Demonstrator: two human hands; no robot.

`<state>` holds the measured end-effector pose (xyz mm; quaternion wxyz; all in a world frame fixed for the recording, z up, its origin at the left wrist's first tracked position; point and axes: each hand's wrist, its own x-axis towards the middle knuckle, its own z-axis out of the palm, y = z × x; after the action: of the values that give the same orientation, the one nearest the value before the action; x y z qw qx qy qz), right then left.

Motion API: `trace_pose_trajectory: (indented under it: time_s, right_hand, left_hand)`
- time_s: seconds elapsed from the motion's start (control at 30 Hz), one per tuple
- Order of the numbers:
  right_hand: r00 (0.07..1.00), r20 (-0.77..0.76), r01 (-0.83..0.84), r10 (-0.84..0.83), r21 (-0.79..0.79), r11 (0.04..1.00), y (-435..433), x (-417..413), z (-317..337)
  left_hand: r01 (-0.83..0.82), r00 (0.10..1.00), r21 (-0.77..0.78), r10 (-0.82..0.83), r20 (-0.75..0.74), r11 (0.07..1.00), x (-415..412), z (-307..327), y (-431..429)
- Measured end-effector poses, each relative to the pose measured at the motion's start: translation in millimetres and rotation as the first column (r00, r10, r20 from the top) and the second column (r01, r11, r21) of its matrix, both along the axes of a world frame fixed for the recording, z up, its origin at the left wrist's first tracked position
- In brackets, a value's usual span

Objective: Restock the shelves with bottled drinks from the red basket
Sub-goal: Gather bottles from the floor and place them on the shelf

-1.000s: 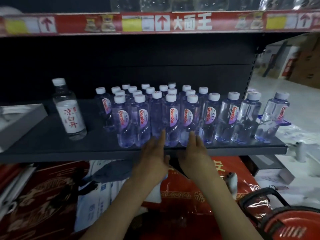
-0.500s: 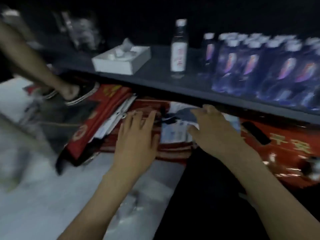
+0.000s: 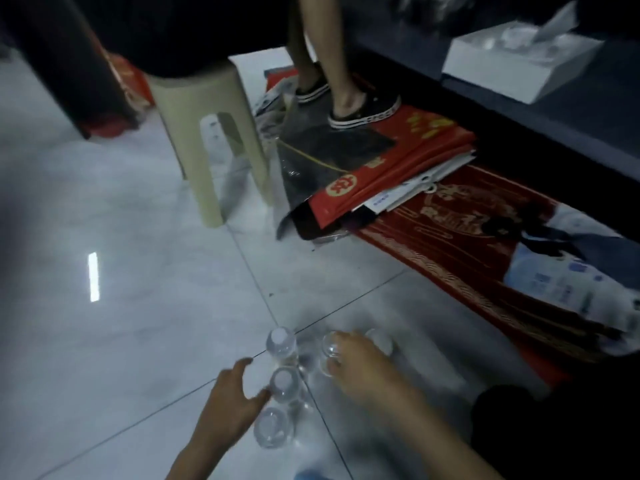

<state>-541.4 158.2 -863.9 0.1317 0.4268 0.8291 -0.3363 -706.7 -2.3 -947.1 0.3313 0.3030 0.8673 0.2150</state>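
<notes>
Bottles [image 3: 284, 386]: five, of clear plastic with white caps, upright on floor tiles [image 3: 138, 341] nearer the camera than the beige stool [image 3: 211, 133]; three stand in a column, two beside it. Left hand [image 3: 232, 407]: fingers spread, thumb beside the column's middle bottle. Right hand [image 3: 360, 367]: fingers lie over one bottle top; whether they grip it cannot be told.

Little reads cleanly on my feed. The folded red bag [image 3: 398, 168] bears a gold roundel [image 3: 341, 188] holding one red Chinese character, possibly 安; blur stops me from confirming it. Yellow characters [image 3: 431, 128] higher on the same bag are too smeared to read. The black shoe [image 3: 379, 105] has white lettering along its sole band, illegible. The white sheet [image 3: 554, 289] carries tiny blue print I cannot make out. The bottles [image 3: 284, 384] show me only their caps.
</notes>
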Motion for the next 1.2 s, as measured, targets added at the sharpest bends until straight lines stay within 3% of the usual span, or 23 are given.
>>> trace_pose_trajectory:
  time_s: [0.07, 0.23, 0.33, 0.43, 0.63, 0.77, 1.0, 1.1, 1.2]
  right_hand:
    - [1.000, -0.018, -0.027, 0.026, -0.111, 0.993, -19, -5, -26]
    - [0.997, 0.055, -0.046, 0.062, -0.250, 0.967, -36, 10, -70]
    - [0.993, 0.099, -0.040, 0.065, -0.233, 0.972, -29, 13, -84]
    - [0.994, 0.020, -0.102, 0.108, -0.195, 0.975, -25, 0, -93]
    - [0.915, -0.113, -0.401, 0.388, -0.133, 0.906, -25, -44, -111]
    - [0.885, -0.160, -0.459, 0.437, -0.139, 0.878, -24, -33, -115]
    - [0.902, -0.176, -0.419, 0.394, -0.141, 0.897, -23, -45, -140]
    - [0.945, -0.121, -0.313, 0.304, -0.069, 0.947, -18, -48, -151]
    - [0.970, -0.074, -0.241, 0.233, -0.120, 0.963, -8, -41, -162]
  left_hand:
    - [0.042, 0.993, -0.077, -0.033, 0.113, 0.996, 9, -28, -16]
    - [-0.016, 0.988, 0.055, 0.008, 0.154, 0.998, 46, -76, -15]
    - [-0.157, 0.982, 0.120, 0.142, 0.122, 0.980, 56, -92, -14]
    - [-0.281, 0.955, 0.120, 0.266, 0.131, 0.952, 57, -100, -22]
    - [-0.300, 0.941, 0.119, 0.273, 0.199, 0.946, 59, -126, -45]
    - [-0.242, 0.934, 0.135, 0.193, 0.300, 0.961, 42, -129, -33]
    - [0.089, 0.950, 0.115, -0.119, 0.289, 0.989, 6, -119, -22]
    - [0.110, 0.945, 0.089, -0.132, 0.298, 0.990, 6, -118, -19]
    - [0.087, 0.934, 0.097, -0.115, 0.338, 0.991, 12, -121, -18]
